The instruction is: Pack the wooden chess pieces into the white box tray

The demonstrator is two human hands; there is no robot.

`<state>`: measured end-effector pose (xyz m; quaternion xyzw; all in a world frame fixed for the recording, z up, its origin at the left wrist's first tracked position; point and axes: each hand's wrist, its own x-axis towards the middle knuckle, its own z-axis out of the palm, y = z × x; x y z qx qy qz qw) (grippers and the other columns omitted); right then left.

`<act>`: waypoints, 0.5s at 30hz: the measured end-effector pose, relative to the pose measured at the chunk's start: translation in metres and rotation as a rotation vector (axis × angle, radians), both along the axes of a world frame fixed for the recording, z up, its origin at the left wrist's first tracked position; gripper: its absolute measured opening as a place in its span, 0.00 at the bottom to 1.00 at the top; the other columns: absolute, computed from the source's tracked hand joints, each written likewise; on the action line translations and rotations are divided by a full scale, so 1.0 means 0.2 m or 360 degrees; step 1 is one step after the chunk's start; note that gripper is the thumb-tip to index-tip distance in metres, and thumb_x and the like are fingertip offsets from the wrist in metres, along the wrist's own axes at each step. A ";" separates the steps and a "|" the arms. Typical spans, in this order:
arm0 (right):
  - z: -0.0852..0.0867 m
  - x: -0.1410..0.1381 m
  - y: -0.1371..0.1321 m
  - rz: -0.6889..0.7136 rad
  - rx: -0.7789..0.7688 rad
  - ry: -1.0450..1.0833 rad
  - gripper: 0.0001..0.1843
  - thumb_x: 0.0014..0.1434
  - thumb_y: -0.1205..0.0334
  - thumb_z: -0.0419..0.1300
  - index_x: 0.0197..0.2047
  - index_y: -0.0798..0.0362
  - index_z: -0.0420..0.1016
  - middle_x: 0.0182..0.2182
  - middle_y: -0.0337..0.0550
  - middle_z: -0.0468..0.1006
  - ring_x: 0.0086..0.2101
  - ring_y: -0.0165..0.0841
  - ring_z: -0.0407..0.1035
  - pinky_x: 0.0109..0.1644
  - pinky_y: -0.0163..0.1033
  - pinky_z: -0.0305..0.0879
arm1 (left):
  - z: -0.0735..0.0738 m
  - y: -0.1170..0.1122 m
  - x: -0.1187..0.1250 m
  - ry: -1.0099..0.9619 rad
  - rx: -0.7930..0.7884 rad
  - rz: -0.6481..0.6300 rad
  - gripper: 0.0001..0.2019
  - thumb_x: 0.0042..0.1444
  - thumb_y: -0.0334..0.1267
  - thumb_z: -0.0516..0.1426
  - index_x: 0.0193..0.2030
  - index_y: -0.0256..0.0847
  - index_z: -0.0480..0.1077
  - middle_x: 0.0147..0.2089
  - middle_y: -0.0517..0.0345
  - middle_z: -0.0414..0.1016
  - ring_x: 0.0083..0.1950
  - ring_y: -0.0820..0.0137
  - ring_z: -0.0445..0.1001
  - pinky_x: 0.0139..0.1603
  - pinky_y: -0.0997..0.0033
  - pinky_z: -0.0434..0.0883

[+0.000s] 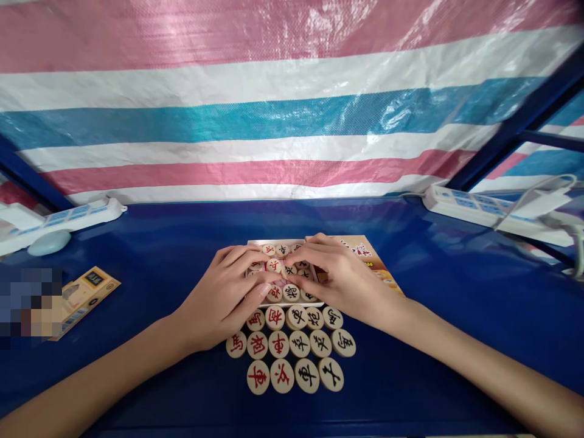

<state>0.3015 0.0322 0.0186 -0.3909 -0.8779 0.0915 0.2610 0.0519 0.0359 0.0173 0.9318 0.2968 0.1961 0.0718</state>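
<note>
Blue table (pixel 410 255) | L fingers (pixel 241 258) – flat on pieces (pixel 291 293) | R fingers (pixel 310 263) – curled, grip unclear

This looks like an improvised work booth rather than a furnished room. A glossy blue table (pixel 456 292) fills the foreground. Straight behind the table hangs a woven plastic tarpaulin (pixel 274 121) in pink, white and blue stripes, serving as the wall. At the table's far right corner, painted blue frame bars (pixel 515 134) hold the sheeting. White power strips lie along the table's far edge, one at the left (pixel 68 216) and one at the right (pixel 483 210), and a pale computer mouse (pixel 49 242) sits just beside the left one.
</note>
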 end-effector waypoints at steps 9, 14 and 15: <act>0.08 0.01 -0.07 0.0047 -0.0025 0.0092 0.08 0.62 0.62 0.61 0.46 0.49 0.72 0.41 0.39 0.79 0.40 0.33 0.71 0.53 0.44 0.61 | 0.08 -0.04 -0.06 0.0002 -0.0014 -0.0220 0.15 0.65 0.32 0.49 0.54 0.46 0.71 0.58 0.52 0.70 0.64 0.58 0.64 0.67 0.50 0.57; 0.08 0.02 -0.07 0.0206 -0.0156 0.0003 0.05 0.63 0.60 0.60 0.42 0.50 0.73 0.35 0.38 0.77 0.38 0.32 0.70 0.49 0.43 0.61 | 0.10 -0.06 -0.07 0.0026 -0.0159 -0.0266 0.11 0.65 0.31 0.50 0.49 0.43 0.70 0.54 0.53 0.72 0.62 0.61 0.66 0.67 0.54 0.58; 0.08 0.02 -0.07 0.0225 -0.0170 0.0005 0.05 0.64 0.60 0.60 0.42 0.50 0.73 0.34 0.38 0.77 0.38 0.32 0.69 0.49 0.43 0.61 | 0.10 -0.06 -0.07 -0.0008 -0.0162 -0.0265 0.10 0.65 0.31 0.50 0.49 0.43 0.69 0.54 0.54 0.73 0.62 0.62 0.66 0.67 0.55 0.58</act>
